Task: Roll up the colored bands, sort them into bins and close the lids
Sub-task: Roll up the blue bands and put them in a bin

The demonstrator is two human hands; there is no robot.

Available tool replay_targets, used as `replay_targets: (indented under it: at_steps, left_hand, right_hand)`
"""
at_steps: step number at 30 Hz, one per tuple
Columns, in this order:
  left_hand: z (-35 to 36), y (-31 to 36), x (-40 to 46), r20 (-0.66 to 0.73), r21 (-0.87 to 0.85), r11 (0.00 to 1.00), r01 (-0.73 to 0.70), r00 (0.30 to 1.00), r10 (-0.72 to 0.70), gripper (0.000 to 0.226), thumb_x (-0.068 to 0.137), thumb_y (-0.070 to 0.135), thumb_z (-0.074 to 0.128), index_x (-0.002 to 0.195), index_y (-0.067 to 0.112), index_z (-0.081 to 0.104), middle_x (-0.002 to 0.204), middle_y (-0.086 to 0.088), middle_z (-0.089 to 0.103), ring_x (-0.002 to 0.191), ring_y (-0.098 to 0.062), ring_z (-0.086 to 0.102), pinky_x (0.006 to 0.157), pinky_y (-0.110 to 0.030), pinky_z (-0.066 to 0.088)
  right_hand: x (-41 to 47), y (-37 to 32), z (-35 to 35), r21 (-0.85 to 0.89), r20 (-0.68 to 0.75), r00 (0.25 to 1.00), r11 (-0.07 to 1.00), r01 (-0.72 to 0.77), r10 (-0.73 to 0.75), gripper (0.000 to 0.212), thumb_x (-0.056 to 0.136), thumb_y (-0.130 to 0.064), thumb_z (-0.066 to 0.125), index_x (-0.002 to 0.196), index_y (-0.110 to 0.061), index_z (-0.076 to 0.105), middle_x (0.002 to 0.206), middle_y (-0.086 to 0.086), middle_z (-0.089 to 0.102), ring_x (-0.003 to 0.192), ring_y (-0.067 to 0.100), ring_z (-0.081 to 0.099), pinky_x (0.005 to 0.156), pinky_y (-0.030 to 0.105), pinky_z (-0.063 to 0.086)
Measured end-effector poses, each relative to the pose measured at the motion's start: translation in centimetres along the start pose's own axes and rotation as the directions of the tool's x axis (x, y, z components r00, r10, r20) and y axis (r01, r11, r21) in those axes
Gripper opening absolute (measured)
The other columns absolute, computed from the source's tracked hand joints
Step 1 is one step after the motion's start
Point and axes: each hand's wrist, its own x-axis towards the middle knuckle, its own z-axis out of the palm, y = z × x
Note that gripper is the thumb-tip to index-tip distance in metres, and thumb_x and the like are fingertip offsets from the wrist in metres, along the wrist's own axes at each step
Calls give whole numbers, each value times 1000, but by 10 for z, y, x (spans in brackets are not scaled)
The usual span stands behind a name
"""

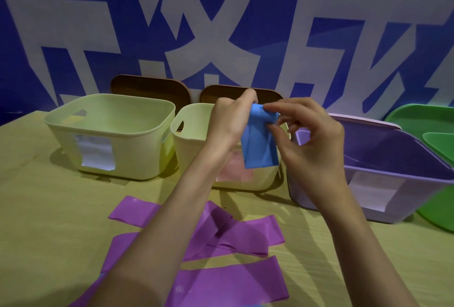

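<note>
Purple bands [221, 257] are lying flat and overlapping on the yellow-green tablecloth [49, 220] nearest the camera, probably waiting there unrolled within easy reach until their turn comes. Both forearms are reaching over them toward the bins.

Higher up, the left hand [231, 120] is pinching the top edge of a blue band [260, 144], while the right hand [312, 134] is pinching the same edge from the other side with thumb and forefinger, its remaining fingers loosely curled. The blue band is hanging down in the air in front of the middle pale yellow bin [194, 144], so gravity is keeping it straight; that looks like the start of a roll from the top.

Another pale yellow bin [110, 134] is standing open to the left, and a purple bin [393, 171] to the right, each wearing a paper label on its front, presumably for sorting by colour. Two brown lids [149, 88] are leaning against the blue-and-white wall behind the yellow bins, kept out of the way until closing. A green container [430, 122] is sitting at the far right, partly out of view.
</note>
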Motion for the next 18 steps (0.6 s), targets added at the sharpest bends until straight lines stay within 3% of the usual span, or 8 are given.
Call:
replay_targets:
  at_steps: [5,7,10,14,16,18]
  left_hand:
    - [2,2,-3,56,-11,1000,-26,998,26,36,94,42,48,72,14,54,61,1,48,59,-13,43,61,-32,34]
    - [3,-4,0,5,79,982,-174,985,174,47,94,49,45,62,14,49,52,5,44,52,-10,41,56,-30,31]
    - [3,-17,4,-58,379,791,-481,840,539,46,99,45,37,63,17,48,52,8,44,52,-8,46,47,-17,29]
    - [5,-19,5,-35,430,591,-683,641,767,34,101,34,34,73,20,45,55,13,39,47,-8,42,46,-17,32]
    - [6,-20,5,-55,426,570,-702,609,791,35,100,33,31,69,22,45,53,16,36,44,-6,40,44,-17,30]
    - [6,-21,5,-114,394,626,-673,640,760,44,100,33,30,63,19,48,50,15,37,42,-10,43,41,-20,30]
  right_hand:
    - [3,-3,-2,125,-67,989,984,-124,133,36,79,6,69,102,-21,70,96,0,67,76,3,61,69,22,50]
    - [5,-4,-4,195,-77,974,961,-194,213,35,79,5,70,101,-22,70,96,3,70,74,7,64,70,24,53]
    - [7,-6,-7,304,-56,936,899,-315,347,34,79,4,72,100,-23,71,83,10,71,71,20,67,72,29,56]
    - [7,-9,-11,433,-2,911,822,-371,412,32,80,5,71,97,-22,72,74,25,64,65,13,55,68,15,52]
    - [7,-9,-11,469,27,913,801,-371,407,31,81,5,70,97,-21,73,73,26,62,67,12,55,69,14,50]
    - [7,-10,-11,433,55,929,830,-351,365,29,82,2,70,99,-22,72,69,11,65,67,11,55,68,16,50]
